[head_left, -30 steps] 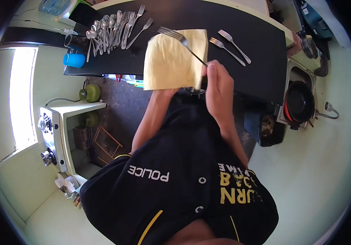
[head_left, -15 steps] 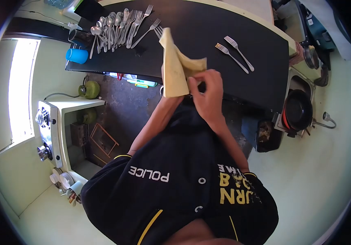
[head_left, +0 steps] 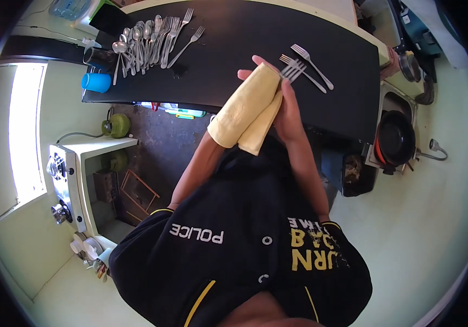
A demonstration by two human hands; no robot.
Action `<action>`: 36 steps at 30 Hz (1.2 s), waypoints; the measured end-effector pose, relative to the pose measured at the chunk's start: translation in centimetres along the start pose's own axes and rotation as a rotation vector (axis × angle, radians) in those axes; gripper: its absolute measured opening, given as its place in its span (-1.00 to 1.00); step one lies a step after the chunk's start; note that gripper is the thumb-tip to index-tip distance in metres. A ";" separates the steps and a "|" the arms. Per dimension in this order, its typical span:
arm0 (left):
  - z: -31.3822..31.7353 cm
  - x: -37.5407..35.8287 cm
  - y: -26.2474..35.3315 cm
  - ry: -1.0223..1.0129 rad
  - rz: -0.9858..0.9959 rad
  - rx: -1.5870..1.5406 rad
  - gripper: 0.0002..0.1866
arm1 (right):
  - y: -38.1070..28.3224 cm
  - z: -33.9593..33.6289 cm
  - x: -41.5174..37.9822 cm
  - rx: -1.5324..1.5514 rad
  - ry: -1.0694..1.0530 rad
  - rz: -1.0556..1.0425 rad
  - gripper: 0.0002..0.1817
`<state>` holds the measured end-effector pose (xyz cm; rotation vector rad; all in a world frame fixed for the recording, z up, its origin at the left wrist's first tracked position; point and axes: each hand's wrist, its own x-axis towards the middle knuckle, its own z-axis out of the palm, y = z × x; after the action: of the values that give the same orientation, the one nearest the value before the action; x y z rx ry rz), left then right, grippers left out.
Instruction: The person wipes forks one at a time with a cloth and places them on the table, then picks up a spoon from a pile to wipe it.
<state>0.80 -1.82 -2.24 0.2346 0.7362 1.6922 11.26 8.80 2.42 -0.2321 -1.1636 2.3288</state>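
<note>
Over the black counter (head_left: 234, 49), both hands worked a fork (head_left: 293, 70) inside a yellow cloth (head_left: 247, 111). The left hand (head_left: 256, 65) was mostly hidden under the cloth, fingers closed around it; the right hand (head_left: 288, 111) pinched the wrapped handle. Only the tines showed (a thin grip), so the fork could have slipped out and dropped onto the two forks (head_left: 310, 65) lying just beyond.

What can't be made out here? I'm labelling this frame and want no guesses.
Head view:
- Fork: only the tines show; the yellow cloth wraps the handle.
- Left hand: mostly hidden under the cloth, fingertips showing.
- Right hand: its grip is hidden by its own back.
- Cutlery pile: too small to count.
</note>
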 end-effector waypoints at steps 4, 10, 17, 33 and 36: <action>1.3 -0.9 -0.2 -0.085 -0.032 0.370 -0.45 | -1.4 0.2 1.5 -0.112 0.045 -0.151 -0.28; 5.0 -0.2 2.1 -0.092 0.087 0.758 -0.76 | -2.5 0.8 1.2 -0.204 0.151 0.023 -0.22; 4.9 -1.4 1.0 -0.020 0.059 1.021 -0.71 | -3.4 -1.4 0.7 0.113 0.318 -0.157 -0.24; 0.7 -2.0 0.0 0.131 0.031 0.862 -0.65 | -7.9 -10.2 -0.3 0.492 0.072 -0.289 -0.32; -0.1 -2.7 1.4 0.404 -0.105 0.324 -0.66 | -13.4 -10.3 -2.2 0.064 0.324 0.017 -0.53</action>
<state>0.32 -4.46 -0.92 0.0742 1.3043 1.5305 22.01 21.39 6.42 -0.5745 -0.9283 2.2331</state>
